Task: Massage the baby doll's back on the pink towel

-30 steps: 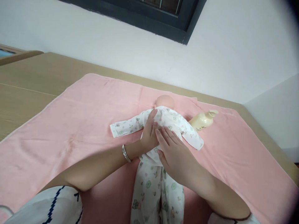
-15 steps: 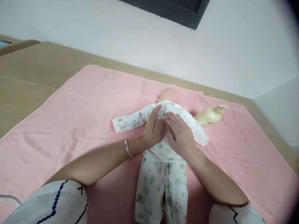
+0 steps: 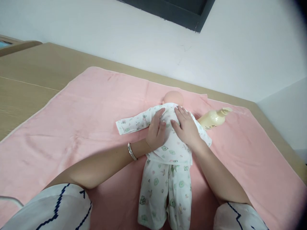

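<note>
A baby doll [image 3: 174, 96] lies on a pink towel [image 3: 91, 111], dressed in a white printed shirt [image 3: 172, 145] and matching trousers [image 3: 165, 188]. My left hand [image 3: 156, 131] lies flat on the left side of the doll's back, fingers stretched toward the collar. My right hand [image 3: 186, 126] rests flat on the right shoulder of the shirt, fingers spread. Neither hand grips anything. A silver bracelet [image 3: 130, 151] sits on my left wrist. One empty sleeve [image 3: 133, 123] stretches out to the left.
A cream pump bottle [image 3: 213, 118] lies on its side on the towel just right of the doll. The towel covers a wooden table [image 3: 31, 83] against a white wall [image 3: 120, 35]; a dark window frame [image 3: 182, 12] is above.
My right hand has slid up from the doll's lower back to its right shoulder. The left hand has stayed nearly in place. The view has tilted down a little.
</note>
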{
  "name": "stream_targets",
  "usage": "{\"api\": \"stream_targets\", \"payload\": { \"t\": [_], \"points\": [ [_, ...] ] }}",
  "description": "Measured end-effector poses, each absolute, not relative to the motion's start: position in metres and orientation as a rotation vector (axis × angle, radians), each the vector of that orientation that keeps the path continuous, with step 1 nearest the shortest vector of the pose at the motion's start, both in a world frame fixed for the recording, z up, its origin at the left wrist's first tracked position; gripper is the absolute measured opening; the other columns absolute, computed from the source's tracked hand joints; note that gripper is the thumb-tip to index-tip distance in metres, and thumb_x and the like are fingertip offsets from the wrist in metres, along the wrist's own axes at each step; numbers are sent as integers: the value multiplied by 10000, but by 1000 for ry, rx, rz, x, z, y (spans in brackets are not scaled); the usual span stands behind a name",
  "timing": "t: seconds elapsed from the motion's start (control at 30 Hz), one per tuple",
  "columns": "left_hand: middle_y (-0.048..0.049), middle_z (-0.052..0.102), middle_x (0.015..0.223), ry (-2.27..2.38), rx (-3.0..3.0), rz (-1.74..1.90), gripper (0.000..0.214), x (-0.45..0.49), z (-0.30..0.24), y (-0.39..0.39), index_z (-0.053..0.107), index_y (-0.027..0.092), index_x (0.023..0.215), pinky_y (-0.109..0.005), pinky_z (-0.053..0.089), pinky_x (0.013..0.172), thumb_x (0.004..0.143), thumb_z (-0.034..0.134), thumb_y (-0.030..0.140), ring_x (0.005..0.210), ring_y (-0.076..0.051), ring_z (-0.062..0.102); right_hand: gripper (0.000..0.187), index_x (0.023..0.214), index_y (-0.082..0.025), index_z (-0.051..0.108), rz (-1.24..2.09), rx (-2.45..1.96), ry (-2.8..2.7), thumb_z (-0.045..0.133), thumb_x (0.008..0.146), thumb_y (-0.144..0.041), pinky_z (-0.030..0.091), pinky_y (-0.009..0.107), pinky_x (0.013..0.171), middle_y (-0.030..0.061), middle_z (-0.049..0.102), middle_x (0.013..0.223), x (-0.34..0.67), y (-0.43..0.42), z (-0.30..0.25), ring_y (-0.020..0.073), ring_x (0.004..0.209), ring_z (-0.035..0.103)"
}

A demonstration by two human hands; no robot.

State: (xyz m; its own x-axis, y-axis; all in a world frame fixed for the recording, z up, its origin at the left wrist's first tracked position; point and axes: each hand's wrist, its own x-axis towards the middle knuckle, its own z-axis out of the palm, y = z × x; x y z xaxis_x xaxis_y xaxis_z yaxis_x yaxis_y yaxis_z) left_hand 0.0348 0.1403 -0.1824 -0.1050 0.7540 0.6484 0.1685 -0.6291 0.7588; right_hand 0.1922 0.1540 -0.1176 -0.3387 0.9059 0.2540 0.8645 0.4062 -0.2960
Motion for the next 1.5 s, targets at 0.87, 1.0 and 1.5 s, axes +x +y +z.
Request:
{"api": "stream_targets", "payload": {
  "t": [0.87,1.0,1.5],
  "points": [
    [-136,583,1426,1072,1849,1697,436,28,-175,137,490,202,1436,-497,431,1180,1068,352,391,1346,-243,545,547,1539,-137,427,149,-1503,-2375,326,1041,-340,185,632,1263,125,298,1667,177,138,-118,327,1565,228],
    [-142,582,1430,1089,1875,1666,442,28,-175,138,501,187,1425,-505,414,1197,1070,344,399,1362,-247,533,595,1543,-117,418,249,-1499,-2222,328,1051,-441,224,567,1267,150,369,1632,199,170,-122,302,1544,296],
    [-138,583,1428,1058,1858,1698,440,28,-178,140,504,195,1426,-496,430,1182,1067,350,398,1355,-245,541,599,1587,-145,336,156,-1439,-2455,291,1061,-428,202,617,1263,134,257,1681,190,152,-114,322,1578,182]
  ]
}}
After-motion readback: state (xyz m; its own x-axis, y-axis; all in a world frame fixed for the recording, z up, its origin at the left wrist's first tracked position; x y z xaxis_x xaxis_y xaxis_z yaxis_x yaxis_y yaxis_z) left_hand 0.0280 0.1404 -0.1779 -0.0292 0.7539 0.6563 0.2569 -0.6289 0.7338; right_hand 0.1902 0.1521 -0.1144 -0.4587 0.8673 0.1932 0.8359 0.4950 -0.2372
